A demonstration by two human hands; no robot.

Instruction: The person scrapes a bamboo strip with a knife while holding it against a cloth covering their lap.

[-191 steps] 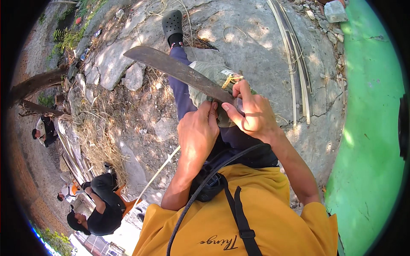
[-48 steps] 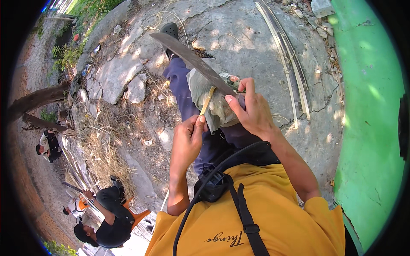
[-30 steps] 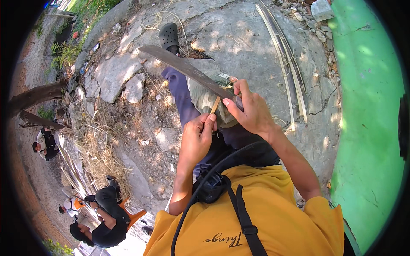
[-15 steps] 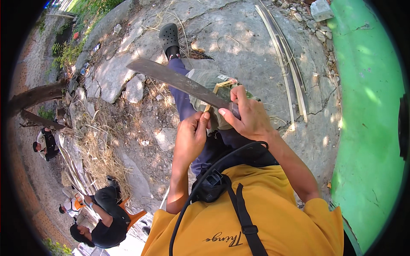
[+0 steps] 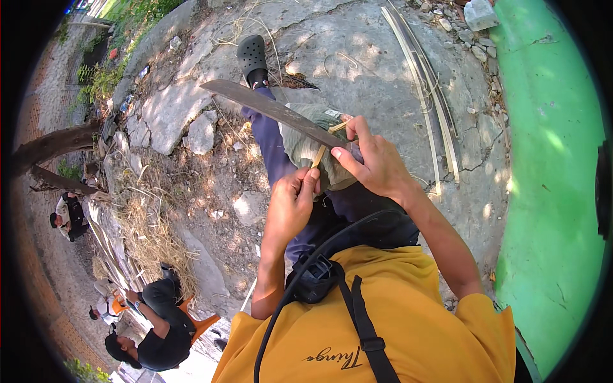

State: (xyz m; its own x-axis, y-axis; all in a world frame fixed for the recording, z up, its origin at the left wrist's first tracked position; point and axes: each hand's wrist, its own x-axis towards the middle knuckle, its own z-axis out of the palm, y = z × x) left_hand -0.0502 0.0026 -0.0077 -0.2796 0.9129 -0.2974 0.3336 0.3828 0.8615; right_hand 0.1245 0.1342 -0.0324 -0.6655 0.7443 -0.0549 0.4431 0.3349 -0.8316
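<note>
cracked concrete [image 5: 364, 64] spans the upper centre; mid-frame, the right hand [image 5: 378, 165] holds a machete [image 5: 274, 112], finger placement unclear; the left hand [image 5: 292, 199] pinches a pale strip [image 5: 318, 156].

Space ahead of the left hand [image 5: 294, 198] is blocked by the knife [image 5: 268, 110], slanted toward the upper left. Room beneath it is taken up by the cloth [image 5: 297, 143] and leg [image 5: 271, 148]. Passage is left over the concrete floor [image 5: 367, 80] between the right hand [image 5: 380, 165] and long strips [image 5: 414, 73]; farther right, it is bounded by a green wall [image 5: 552, 191].
</note>
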